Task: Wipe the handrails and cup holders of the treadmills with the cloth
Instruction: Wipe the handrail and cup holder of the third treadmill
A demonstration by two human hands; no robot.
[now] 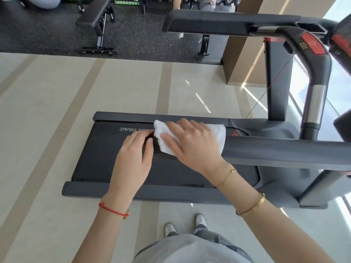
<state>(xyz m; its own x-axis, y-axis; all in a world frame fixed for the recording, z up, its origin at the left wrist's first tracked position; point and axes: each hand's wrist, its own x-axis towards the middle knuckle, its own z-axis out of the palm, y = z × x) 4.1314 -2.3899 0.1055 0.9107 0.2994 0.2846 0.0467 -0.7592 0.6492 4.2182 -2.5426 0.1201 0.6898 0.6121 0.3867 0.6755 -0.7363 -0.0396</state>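
Grey-clad torso and two pale shoes fill the bottom edge, nearest the lens; beyond them two bare forearms reach out over the dark treadmill belt (pixel 106 158); the left hand (pixel 133 158), wearing a red cord bracelet (pixel 112 210), is curled over the free end of the near dark grey padded handrail (pixel 284 150), its fingertips (pixel 150 143) bent together on the bar just beside the cloth; whether the thumb closes beneath cannot be told. The right hand (pixel 191 147), with gold bangles at the wrist, is laid over the white folded cloth (pixel 218 133), fingers slightly spread and bent down around the bar, so that the cloth is pressed and wrapped against the rail beneath the palm; cloth shows past the fingertips and behind the knuckles.

The step in hand is judged to be the wiping of this rail from its end. It would be done well if the cloth were kept wrapped round the bar, so the underside is reached; if steady pressure were held through the fingers; if the stroke were drawn away from the left fingertips along the whole bar; the far black handrail (pixel 209 21) appears untouched; no cup holder can be made out.
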